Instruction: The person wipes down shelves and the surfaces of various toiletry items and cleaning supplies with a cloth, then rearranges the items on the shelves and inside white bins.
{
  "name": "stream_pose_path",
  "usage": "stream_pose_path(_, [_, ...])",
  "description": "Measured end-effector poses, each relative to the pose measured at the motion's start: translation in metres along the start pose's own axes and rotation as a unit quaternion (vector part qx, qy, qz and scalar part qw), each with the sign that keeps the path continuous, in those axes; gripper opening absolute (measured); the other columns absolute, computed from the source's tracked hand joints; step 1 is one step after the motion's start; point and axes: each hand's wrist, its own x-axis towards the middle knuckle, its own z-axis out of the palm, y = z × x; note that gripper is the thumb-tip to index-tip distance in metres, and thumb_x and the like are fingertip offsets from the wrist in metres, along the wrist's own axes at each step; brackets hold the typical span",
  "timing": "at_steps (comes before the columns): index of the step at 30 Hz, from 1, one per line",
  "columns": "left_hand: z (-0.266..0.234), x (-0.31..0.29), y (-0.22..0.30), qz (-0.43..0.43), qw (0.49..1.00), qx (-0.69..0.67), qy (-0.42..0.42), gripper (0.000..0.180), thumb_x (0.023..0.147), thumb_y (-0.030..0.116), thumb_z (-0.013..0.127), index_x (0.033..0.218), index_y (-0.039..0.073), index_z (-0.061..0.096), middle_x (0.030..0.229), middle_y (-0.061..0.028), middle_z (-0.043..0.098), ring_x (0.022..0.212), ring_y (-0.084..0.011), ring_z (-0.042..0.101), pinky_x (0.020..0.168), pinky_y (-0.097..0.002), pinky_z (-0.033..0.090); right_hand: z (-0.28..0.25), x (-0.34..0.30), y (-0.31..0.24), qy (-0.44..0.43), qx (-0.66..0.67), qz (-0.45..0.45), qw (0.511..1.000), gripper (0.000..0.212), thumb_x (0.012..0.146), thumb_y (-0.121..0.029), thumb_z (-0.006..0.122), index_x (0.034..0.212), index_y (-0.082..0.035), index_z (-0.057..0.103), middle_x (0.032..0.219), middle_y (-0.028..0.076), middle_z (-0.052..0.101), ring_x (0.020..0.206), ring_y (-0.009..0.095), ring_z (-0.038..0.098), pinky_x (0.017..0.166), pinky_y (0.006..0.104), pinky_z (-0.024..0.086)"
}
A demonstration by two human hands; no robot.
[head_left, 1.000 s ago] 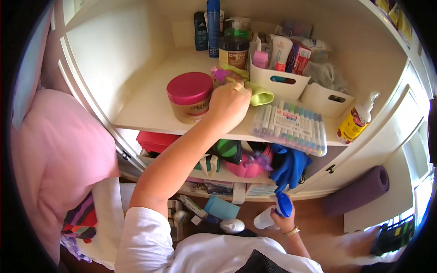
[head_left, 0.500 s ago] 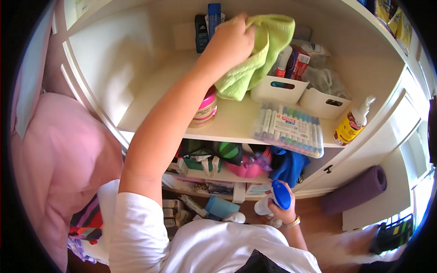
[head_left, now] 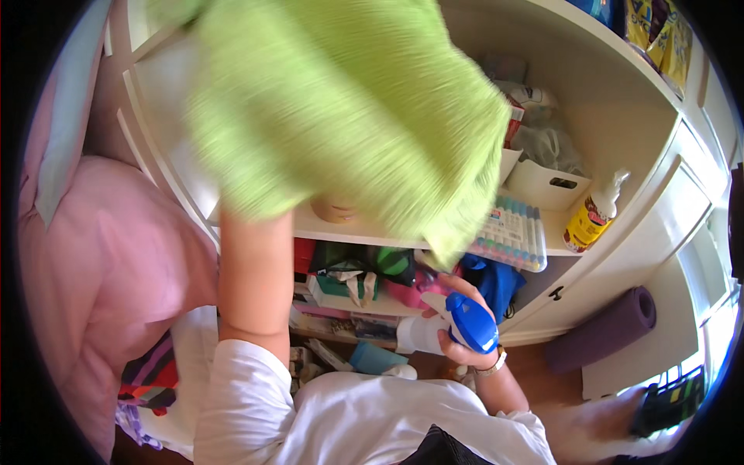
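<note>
A light green cloth [head_left: 349, 116] hangs large and motion-blurred across the upper middle of the view. My left arm [head_left: 256, 271] reaches up behind it. The left hand itself is covered by the cloth, which it holds up in front of the cabinet shelf. Lower right of the middle, my right hand [head_left: 470, 357] is wrapped round a spray bottle [head_left: 470, 322] with a blue head and a pale body, tilted with its nozzle to the left. Below the cloth's edge shows part of a jar [head_left: 332, 210] on the shelf [head_left: 373, 230].
A clear pack of markers [head_left: 518, 232] lies on the shelf, partly covered. White bins [head_left: 542, 183] and a yellow-labelled bottle [head_left: 590, 221] stand at the right. A lower shelf holds a blue fabric [head_left: 496, 283]. A rolled purple mat [head_left: 601, 329] and pink bedding [head_left: 139, 240] flank me.
My left hand has brought the green cloth up and left, nearer the view, so it hides the jar's top and the bottles behind. My right hand has raised the spray bottle and turned it left.
</note>
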Motion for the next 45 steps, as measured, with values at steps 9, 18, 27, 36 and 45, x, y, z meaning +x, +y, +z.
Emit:
stream_pose_path(9, [-0.052, -0.173, -0.003, -0.255, 0.917, -0.263, 0.158, 0.042, 0.092, 0.032, 0.043, 0.127, 0.008, 0.041, 0.122, -0.0238, 0.047, 0.112, -0.0329, 0.048, 0.095, -0.0448, 0.038, 0.045, 0.052, -0.007, -0.199, 0.550, 0.277, 0.762, 0.043, 0.082, -0.021, 0.057, 0.121, -0.005, 0.048, 0.129, 0.010, 0.047, 0.116, 0.024, 0.047, 0.096, 0.0349, 0.039])
stream_pose_path(18, [-0.138, -0.248, -0.048, -0.323, 0.875, -0.296, 0.205, 0.059, 0.090, 0.040, 0.048, 0.138, 0.010, 0.030, 0.113, -0.0110, 0.054, 0.108, -0.0209, 0.049, 0.094, -0.0369, 0.040, 0.095, 0.067, 0.012, -0.316, 0.385, 0.219, 0.839, 0.045, 0.090, -0.010, 0.050, 0.132, -0.002, 0.036, 0.127, 0.011, 0.048, 0.117, 0.020, 0.047, 0.097, 0.0359, 0.040])
stream_pose_path(27, [-0.148, -0.196, -0.021, -0.118, 0.973, -0.154, 0.123, 0.038, 0.083, 0.016, 0.056, 0.117, 0.001, 0.046, 0.092, -0.0095, 0.059, 0.080, -0.0197, 0.060, 0.071, -0.0309, 0.052, 0.054, 0.088, -0.023, -0.219, 0.106, 0.071, 0.967, 0.053, 0.074, -0.007, 0.069, 0.123, -0.001, 0.048, 0.118, 0.010, 0.056, 0.105, 0.020, 0.056, 0.091, 0.0318, 0.043])
stream_pose_path(36, [-0.156, -0.059, -0.024, -0.120, 0.986, 0.019, 0.113, 0.033, 0.086, 0.010, 0.048, 0.118, 0.004, 0.048, 0.101, -0.0049, 0.055, 0.094, -0.0112, 0.053, 0.080, -0.0242, 0.045, 0.025, 0.170, -0.109, -0.129, 0.205, 0.143, 0.960, 0.042, 0.079, -0.008, 0.057, 0.118, 0.001, 0.046, 0.104, 0.013, 0.060, 0.079, 0.019, 0.062, 0.067, 0.0293, 0.051])
stream_pose_path(45, [-0.168, -0.024, -0.054, -0.080, 0.986, 0.053, -0.138, 0.022, 0.084, 0.021, 0.060, 0.099, 0.006, 0.059, 0.094, -0.0022, 0.061, 0.077, -0.0135, 0.058, 0.069, -0.0263, 0.050, 0.070, 0.310, -0.106, -0.176, -0.055, 0.133, 0.974, 0.026, 0.075, -0.017, 0.062, 0.095, -0.001, 0.058, 0.074, 0.010, 0.062, 0.063, 0.018, 0.063, 0.057, 0.0303, 0.052])
